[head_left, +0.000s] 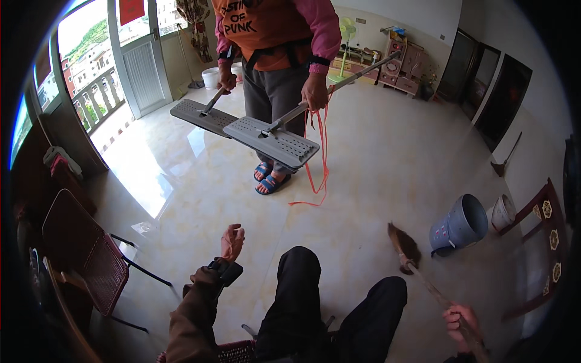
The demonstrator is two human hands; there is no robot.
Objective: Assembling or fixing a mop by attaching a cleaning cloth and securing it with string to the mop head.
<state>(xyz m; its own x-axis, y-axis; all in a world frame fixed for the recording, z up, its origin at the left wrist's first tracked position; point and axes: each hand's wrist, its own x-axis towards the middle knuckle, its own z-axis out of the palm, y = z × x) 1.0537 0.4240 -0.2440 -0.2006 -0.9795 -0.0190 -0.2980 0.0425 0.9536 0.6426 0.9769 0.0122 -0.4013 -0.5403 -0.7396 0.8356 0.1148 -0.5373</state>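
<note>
My right hand (461, 327) is wrapped round the wooden handle of a broom (431, 289) at the lower right. The broom's brown bristle head (404, 245) rests on the floor near a grey-blue bucket. My left hand (232, 242) is held out over the floor in front of my left knee, its fingers loosely curled and apart, holding nothing. Facing me stands a person (272, 60) in an orange top. One of their hands holds a grey flat mop (209, 116); the other holds a second flat mop (272, 142) and a loose orange-red cord (324, 163) that hangs to the floor.
A tilted-looking bucket (460, 224) and a white pail (502, 213) stand at the right, beside a dark wooden chair (548, 242). On the left is a woven dark red chair (91, 260). A green fan (345, 51) and a cabinet (404, 66) stand at the back wall.
</note>
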